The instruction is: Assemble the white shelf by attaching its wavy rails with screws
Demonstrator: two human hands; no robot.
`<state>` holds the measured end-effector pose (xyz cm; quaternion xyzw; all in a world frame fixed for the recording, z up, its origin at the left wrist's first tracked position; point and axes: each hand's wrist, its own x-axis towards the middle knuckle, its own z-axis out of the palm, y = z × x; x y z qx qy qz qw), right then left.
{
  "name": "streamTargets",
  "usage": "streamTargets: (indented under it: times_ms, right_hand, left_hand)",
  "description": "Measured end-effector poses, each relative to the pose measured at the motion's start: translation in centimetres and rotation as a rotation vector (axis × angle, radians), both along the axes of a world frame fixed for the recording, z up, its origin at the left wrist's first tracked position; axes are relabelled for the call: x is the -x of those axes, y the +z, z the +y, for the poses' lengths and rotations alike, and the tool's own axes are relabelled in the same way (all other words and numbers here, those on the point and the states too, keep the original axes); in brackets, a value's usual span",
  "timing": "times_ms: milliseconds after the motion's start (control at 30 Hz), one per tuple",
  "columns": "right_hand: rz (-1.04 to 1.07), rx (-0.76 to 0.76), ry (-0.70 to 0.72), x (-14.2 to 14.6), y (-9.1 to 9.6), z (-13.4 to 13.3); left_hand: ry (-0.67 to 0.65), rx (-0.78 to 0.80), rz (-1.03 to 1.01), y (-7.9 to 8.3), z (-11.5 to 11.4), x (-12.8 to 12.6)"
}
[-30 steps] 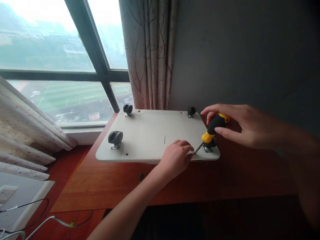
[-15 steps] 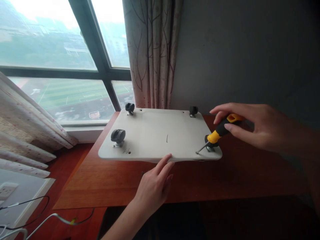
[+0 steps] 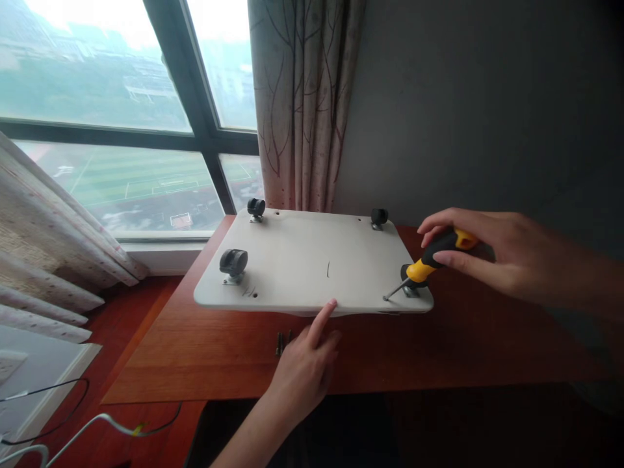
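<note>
On the brown table [image 3: 205,364], towards its far side: one white board [image 3: 292,260], laid flat with four black wheels [image 3: 233,262] upward, presumably so that this face can be reached from above; one yellow and black screwdriver [image 3: 418,270], slanted down to the left, its tip set near the board's near right corner, just beside a wheel; whether a screw or only a hole lies under the tip cannot be told. By the right hand [image 3: 487,250] the handle is held, fingers bent round it and thumb laid along the near side, probably to keep the shaft on its spot; by the left hand [image 3: 305,367] nothing is seen to be held, the forefinger being stretched to the near edge, perhaps for steadying, the others loosely curled. Near that hand, a few screws [image 3: 279,344]. Board's looks: smooth, round-cornered; dark holes [image 3: 255,295] by the other corners; a black pen stroke [image 3: 328,269] right of the middle.
</note>
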<state>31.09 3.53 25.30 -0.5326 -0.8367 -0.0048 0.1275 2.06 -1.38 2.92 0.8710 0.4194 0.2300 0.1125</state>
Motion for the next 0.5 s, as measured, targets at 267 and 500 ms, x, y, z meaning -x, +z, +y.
streamTargets:
  times_ms: [267, 500]
  right_hand:
    - [-0.104, -0.231, -0.162, 1.0, -1.6, 0.3]
    - [0.016, -0.017, -0.081, 0.8, -0.4, -0.8]
  left_hand:
    - [-0.014, 0.007, -0.032, -0.3, 0.0, 0.0]
    - [0.017, -0.070, -0.060, 0.8, 0.1, -0.1]
